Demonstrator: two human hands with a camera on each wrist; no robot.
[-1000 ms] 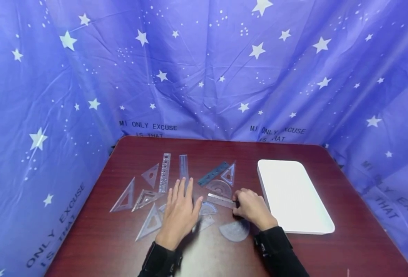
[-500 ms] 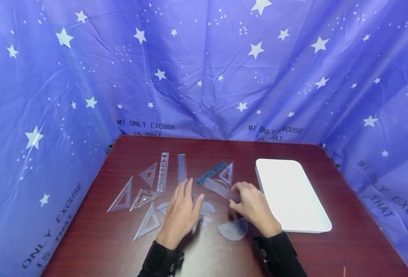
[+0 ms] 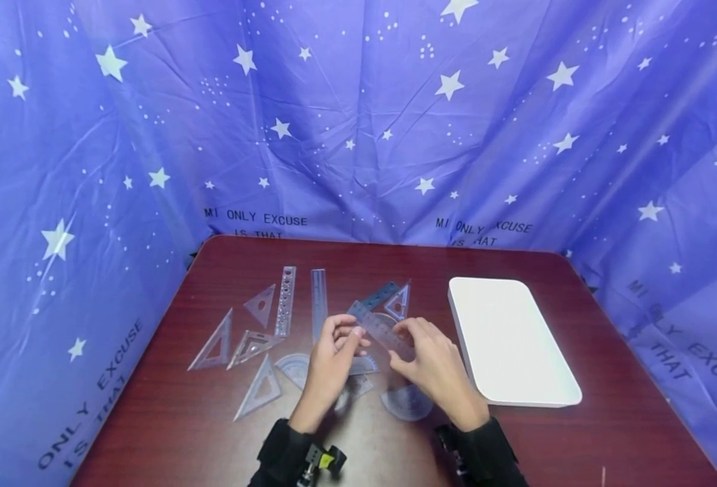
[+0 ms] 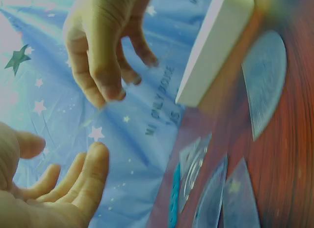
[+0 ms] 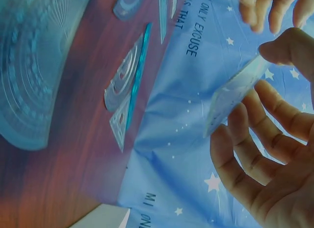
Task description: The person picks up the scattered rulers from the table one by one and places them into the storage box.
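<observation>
A clear ruler [image 3: 383, 330] is held tilted above the table in my right hand [image 3: 434, 362], thumb on one face and fingertips on the other. In the right wrist view the ruler [image 5: 233, 93] shows at a slant between thumb and fingers. My left hand [image 3: 329, 365] is raised close to the ruler's far end, with loosely bent fingers. The left wrist view shows a gap between the left thumb and fingers [image 4: 93, 169], with nothing between them. Beneath the hands lie a clear half-round protractor [image 3: 407, 404] and another protractor [image 3: 364, 365], partly covered.
A teal ruler [image 3: 381, 295] and small set square [image 3: 398, 302] lie behind the hands. To the left are two upright-lying rulers, one with holes [image 3: 285, 301], and several clear set squares [image 3: 258, 391]. A white rectangular tray [image 3: 513, 338] stands at right on the dark red table [image 3: 626, 419].
My right hand has lifted the clear ruler off the table and tilted it. My left hand has turned from flat, palm down, to raised beside the ruler's end.
</observation>
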